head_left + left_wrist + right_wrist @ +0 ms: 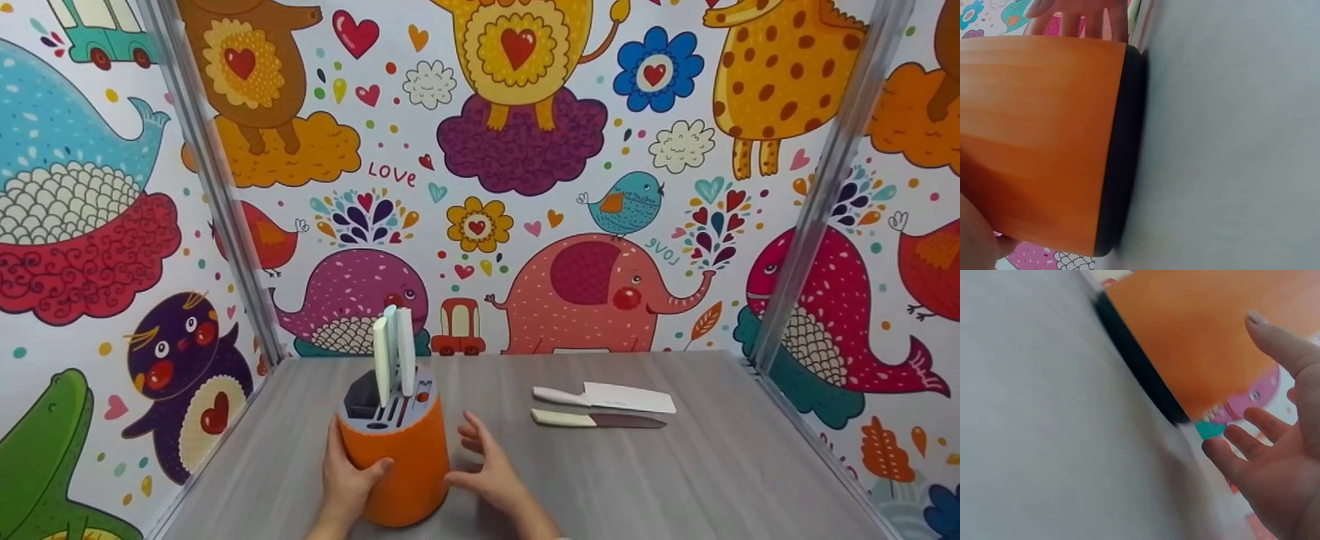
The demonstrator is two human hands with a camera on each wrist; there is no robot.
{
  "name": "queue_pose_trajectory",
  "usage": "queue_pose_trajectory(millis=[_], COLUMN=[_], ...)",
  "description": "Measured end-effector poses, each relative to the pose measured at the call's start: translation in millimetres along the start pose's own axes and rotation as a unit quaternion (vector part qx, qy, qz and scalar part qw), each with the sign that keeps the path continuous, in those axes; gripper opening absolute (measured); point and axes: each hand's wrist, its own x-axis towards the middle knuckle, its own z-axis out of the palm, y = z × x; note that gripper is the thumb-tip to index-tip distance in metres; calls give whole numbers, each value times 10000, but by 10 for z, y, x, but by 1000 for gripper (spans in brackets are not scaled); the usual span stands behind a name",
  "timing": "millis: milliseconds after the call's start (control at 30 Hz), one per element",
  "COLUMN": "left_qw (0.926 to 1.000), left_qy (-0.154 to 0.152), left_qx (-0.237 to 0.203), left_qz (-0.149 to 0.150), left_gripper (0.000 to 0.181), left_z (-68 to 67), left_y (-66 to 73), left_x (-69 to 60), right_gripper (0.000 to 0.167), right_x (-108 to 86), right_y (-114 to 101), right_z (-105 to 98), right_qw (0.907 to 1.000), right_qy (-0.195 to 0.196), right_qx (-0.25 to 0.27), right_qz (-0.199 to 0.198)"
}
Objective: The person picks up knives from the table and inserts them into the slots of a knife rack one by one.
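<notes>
An orange knife block with a grey slotted top stands upright on the table, and three pale handles stick up from its slots. My left hand grips its left side, thumb across the front; the other fingers are partly hidden behind it. On the opposite side, my right hand is spread with fingers apart, the thumb close to the orange wall. The right wrist view shows this hand with its palm bare beside the block. In the left wrist view the black base meets the tabletop.
Right of the block, a white-bladed cleaver lies on the grey wood-look table. Just in front of it is a knife with a dark brown blade and pale handle. Walls with cartoon animals and metal corner posts enclose the table.
</notes>
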Motion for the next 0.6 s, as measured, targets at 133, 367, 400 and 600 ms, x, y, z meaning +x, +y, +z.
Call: queue_pose_trajectory(millis=[133, 367, 400, 600], left_qw=[9998, 9999, 9999, 9996], left_qy=[115, 105, 99, 40], left_qx=[93, 30, -7, -280], left_qz=[127, -51, -68, 5], left_gripper=[115, 113, 113, 109], left_z=[-38, -79, -75, 29], left_y=[17, 34, 29, -13], left_x=[-8, -16, -16, -16], right_gripper=[97, 68, 65, 61], right_x=[4, 15, 20, -10], right_y=[69, 204, 219, 247], right_z=[-240, -683, -743, -1103], right_qw=[9964, 9647, 9570, 9183], right_qy=[505, 1317, 1424, 1993], right_qx=[-390, -2156, -2431, -3416], right_qz=[-558, -740, -696, -186])
